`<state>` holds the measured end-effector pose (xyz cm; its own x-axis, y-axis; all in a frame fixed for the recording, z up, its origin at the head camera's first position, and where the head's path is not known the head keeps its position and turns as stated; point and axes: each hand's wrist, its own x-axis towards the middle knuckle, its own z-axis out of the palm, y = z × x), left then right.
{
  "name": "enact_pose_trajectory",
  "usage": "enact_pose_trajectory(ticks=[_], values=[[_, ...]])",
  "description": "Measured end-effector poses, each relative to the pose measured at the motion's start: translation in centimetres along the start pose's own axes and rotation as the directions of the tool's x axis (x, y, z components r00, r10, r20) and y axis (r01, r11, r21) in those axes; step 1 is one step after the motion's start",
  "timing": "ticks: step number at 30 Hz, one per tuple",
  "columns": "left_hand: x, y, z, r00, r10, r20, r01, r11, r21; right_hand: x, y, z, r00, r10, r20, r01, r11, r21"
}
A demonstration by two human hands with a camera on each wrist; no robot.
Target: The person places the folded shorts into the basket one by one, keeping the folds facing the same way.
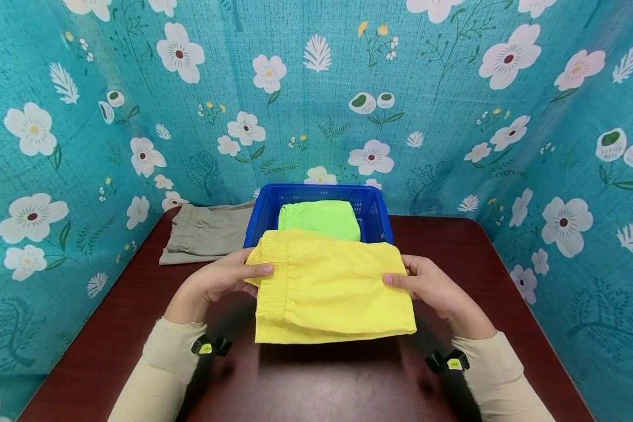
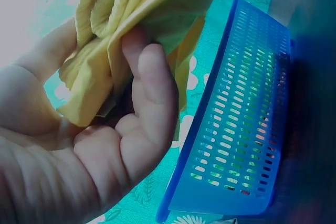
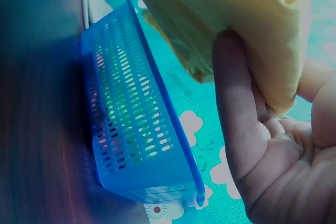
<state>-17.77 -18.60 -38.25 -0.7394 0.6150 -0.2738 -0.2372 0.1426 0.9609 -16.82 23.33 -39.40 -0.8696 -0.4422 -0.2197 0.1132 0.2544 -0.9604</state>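
Folded yellow shorts (image 1: 337, 287) with a gathered elastic waistband hang between both hands, in front of the blue basket (image 1: 385, 225). My left hand (image 1: 224, 275) grips the waistband end, thumb on top and fingers beneath. At the other end my right hand (image 1: 432, 287) pinches the folded edge the same way. In the left wrist view the left fingers (image 2: 155, 93) curl under the yellow cloth. The right wrist view shows the right hand (image 3: 278, 156) below the bunched fabric. Inside the basket lies a bright green folded garment (image 1: 322, 217), partly covered by the shorts.
A grey-beige folded garment (image 1: 206, 228) with an elastic waistband lies left of the basket. The dark red-brown table (image 1: 443, 234) carries everything. Blue-green flowered cloth (image 1: 316, 117) surrounds the table at the back and sides.
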Motion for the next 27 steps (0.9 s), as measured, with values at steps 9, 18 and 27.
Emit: enact_pose_trajectory(ticks=[9, 18, 27], values=[[0.9, -0.5, 0.2, 0.999, 0.026, -0.035, -0.03, 0.994, -0.109, 0.8, 0.2, 0.2, 0.993, -0.002, -0.115, 0.005, 1.0, 0.02], [2.0, -0.9, -0.6, 0.996, 0.014, -0.088, -0.027, 0.989, -0.147, 2.4, 0.0, -0.1, 0.986, 0.005, -0.166, -0.006, 1.0, -0.002], [2.7, 0.4, -1.3, 0.978, 0.021, -0.209, -0.042, 0.994, -0.1, 4.7, -0.5, -0.4, 0.97, 0.037, -0.24, -0.042, 0.999, -0.016]])
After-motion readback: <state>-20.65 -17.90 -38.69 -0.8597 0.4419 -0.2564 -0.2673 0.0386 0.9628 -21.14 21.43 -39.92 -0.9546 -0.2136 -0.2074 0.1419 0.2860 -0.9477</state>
